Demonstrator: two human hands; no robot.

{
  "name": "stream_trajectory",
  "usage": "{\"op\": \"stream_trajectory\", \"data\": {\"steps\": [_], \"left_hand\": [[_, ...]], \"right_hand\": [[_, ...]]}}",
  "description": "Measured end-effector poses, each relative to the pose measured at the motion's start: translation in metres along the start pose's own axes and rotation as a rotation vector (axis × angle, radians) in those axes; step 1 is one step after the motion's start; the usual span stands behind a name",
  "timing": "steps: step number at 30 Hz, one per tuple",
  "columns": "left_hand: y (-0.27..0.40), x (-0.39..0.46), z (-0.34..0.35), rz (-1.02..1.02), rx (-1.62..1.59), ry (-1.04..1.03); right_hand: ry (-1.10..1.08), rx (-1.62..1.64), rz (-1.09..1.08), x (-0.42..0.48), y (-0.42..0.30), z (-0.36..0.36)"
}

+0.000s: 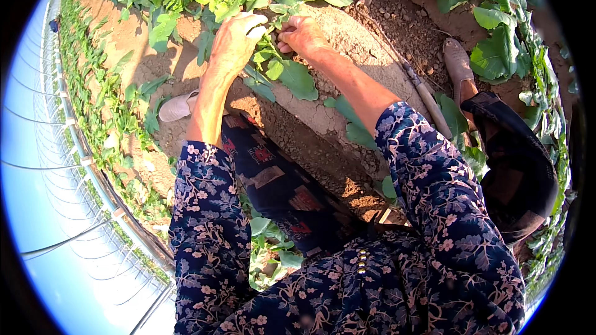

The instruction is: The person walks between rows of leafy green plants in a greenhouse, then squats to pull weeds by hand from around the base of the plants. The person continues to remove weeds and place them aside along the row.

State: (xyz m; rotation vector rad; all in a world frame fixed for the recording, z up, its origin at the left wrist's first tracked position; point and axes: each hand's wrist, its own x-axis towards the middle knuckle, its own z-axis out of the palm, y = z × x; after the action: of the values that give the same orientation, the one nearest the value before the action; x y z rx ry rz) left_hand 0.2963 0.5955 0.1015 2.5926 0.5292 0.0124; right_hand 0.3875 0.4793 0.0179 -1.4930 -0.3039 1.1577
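Note:
Both of my bare hands are close together at a low leafy green plant near the top of the view. My left hand is on the plant's left side, its fingers bent and its thumb beside the leaves. On the other side, my right hand has curled fingers, with thumb and forefinger close to the central stem. Leaves and knuckles hide the fingertips, so whether either hand grips a stem is unclear. Broad leaves hang below the hands over a ridge of dry, cracked soil.
A long thin pole lies on the soil right of my right forearm. My shoes stand either side of the ridge. Large-leaved plants grow at the right, and more rows at the left. Curved greenhouse framing runs along the left rim.

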Motion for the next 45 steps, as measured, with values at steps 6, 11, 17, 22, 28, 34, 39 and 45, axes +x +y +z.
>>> {"op": "stream_trajectory", "data": {"steps": [6, 11, 17, 22, 28, 34, 39, 45], "left_hand": [[0.018, -0.029, -0.017, 0.018, -0.017, 0.157], [0.036, -0.104, -0.014, -0.108, -0.139, 0.249], [0.089, -0.226, 0.042, -0.512, -0.375, 0.1], [0.141, -0.293, 0.088, -0.333, -0.158, 0.146], [0.133, -0.328, 0.098, -0.219, 0.116, 0.174], [0.12, -0.316, 0.102, -0.204, 0.163, 0.193], [0.097, -0.311, 0.085, -0.411, 0.341, 0.327], [0.084, -0.305, 0.093, -0.499, 0.233, 0.277]], "right_hand": [[-0.041, -0.122, 0.025, -0.017, -0.01, -0.015], [-0.044, -0.114, -0.07, -0.044, -0.023, -0.07], [-0.015, -0.15, -0.074, -0.079, -0.021, -0.165], [0.21, -1.076, -0.101, -0.104, 0.029, -0.227], [0.096, -1.225, -0.042, -0.133, 0.072, -0.23], [0.234, -1.045, -0.02, -0.13, 0.038, -0.233], [0.258, -0.967, -0.005, -0.133, 0.017, -0.248], [0.372, -1.287, -0.222, -0.114, 0.029, -0.304]]}}
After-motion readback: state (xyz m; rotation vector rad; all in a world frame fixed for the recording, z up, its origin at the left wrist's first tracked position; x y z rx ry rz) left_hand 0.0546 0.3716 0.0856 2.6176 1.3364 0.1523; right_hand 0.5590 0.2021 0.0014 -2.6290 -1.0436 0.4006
